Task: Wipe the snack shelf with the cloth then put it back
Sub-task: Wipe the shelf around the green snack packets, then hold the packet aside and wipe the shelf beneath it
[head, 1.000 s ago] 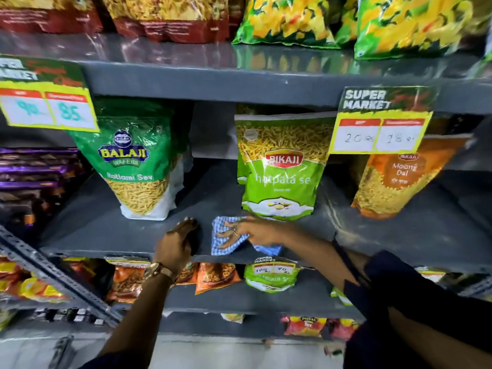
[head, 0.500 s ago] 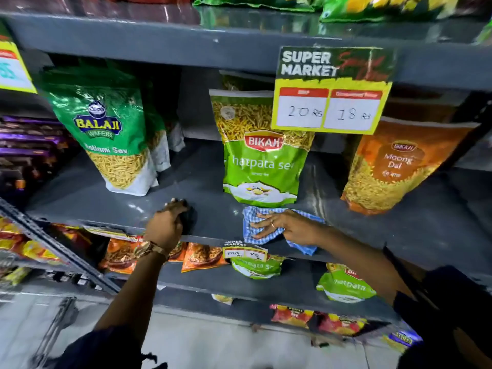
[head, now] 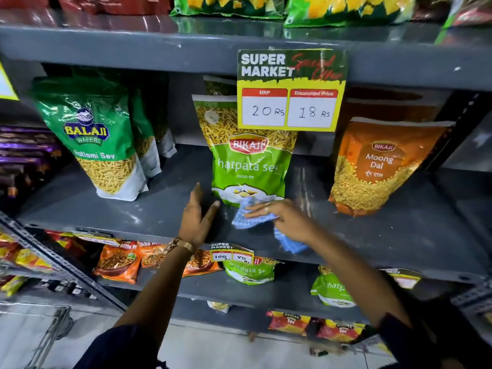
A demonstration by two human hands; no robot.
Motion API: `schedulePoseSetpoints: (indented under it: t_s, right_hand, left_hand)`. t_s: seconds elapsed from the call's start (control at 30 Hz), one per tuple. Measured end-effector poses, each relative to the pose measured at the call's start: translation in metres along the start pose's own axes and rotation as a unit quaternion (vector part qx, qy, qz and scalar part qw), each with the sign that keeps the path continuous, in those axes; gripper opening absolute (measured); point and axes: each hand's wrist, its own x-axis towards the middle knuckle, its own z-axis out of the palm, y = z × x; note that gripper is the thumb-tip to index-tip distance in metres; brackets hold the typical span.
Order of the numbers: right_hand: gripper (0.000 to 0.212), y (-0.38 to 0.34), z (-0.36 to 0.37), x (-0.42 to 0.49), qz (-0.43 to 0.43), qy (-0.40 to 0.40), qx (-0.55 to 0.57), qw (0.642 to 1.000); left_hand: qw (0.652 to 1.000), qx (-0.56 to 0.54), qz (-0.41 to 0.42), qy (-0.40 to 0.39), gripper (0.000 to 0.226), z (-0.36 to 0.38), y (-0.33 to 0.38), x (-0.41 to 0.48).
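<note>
The left hand [head: 195, 219], a second ago curled at the shelf's [head: 106, 211] front edge, now opens its fingers at 9 o'clock of the green Bikaji pouch [head: 247, 166], while the right hand [head: 282, 217] slides the blue checked cloth [head: 243, 221] from 7 o'clock to 6 o'clock of that pouch.

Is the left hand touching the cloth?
No, the left hand is spread open to the left of the blue checked cloth, apart from it, and only the right hand lies on it.
</note>
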Motion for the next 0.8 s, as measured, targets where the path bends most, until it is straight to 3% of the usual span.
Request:
schedulePoseSetpoints:
  t_s: [0.07, 0.17, 0.43, 0.5, 0.67, 0.73, 0.8]
  right_hand:
    - [0.074, -0.016, 0.021, 0.015, 0.003, -0.019, -0.026, 0.999]
    - [0.075, -0.013, 0.043, 0.016, -0.017, -0.024, -0.079, 0.996]
    - [0.076, 0.008, 0.031, -0.025, 0.027, -0.012, -0.042, 0.999]
    - [0.073, 0.015, 0.024, -0.036, 0.064, 0.021, -0.033, 0.997]
    - [0.062, 0.019, -0.009, -0.039, 0.152, 0.221, -0.050, 0.962]
    - [0.060, 0.015, -0.015, -0.027, 0.169, 0.246, -0.069, 0.952]
    - [0.062, 0.013, -0.007, -0.015, 0.179, 0.219, -0.090, 0.955]
  left_hand:
    - [0.993, -0.099, -0.054, -0.022, 0.086, 0.009, 0.008, 0.012]
    - [0.990, -0.118, -0.062, -0.055, 0.104, 0.015, 0.012, 0.032]
    - [0.994, -0.100, -0.046, -0.014, 0.092, 0.025, 0.017, 0.057]
    - [0.995, -0.091, -0.039, -0.011, 0.090, 0.023, 0.014, 0.060]
    - [0.994, -0.097, -0.051, -0.018, 0.093, 0.008, 0.000, 0.065]
    - [0.993, -0.099, -0.055, -0.033, 0.091, 0.005, -0.002, 0.067]
    - [0.993, -0.096, -0.049, -0.041, 0.085, 0.004, -0.001, 0.069]
